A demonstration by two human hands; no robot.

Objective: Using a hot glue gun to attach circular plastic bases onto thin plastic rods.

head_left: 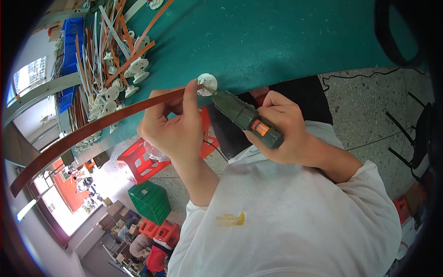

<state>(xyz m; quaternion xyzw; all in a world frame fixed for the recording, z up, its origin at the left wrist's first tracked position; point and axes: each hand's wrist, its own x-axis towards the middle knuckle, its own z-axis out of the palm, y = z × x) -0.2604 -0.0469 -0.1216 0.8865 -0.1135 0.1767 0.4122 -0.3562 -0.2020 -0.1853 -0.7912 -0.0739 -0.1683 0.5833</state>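
One white disc (208, 81) by green tabletop (286, 37); speckled floor (360, 108).

Long brown strip (94, 125) and dark green tool (234, 110) at white disc (208, 80)

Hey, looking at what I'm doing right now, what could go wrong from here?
Possibly three things. The dark green tool in your right hand has its tip at the white disc, close to your left hand, so a slip might catch a finger. The disc sits near the green table's edge and could get knocked off. The brown strip's long free end might snag nearby parts if it swings.
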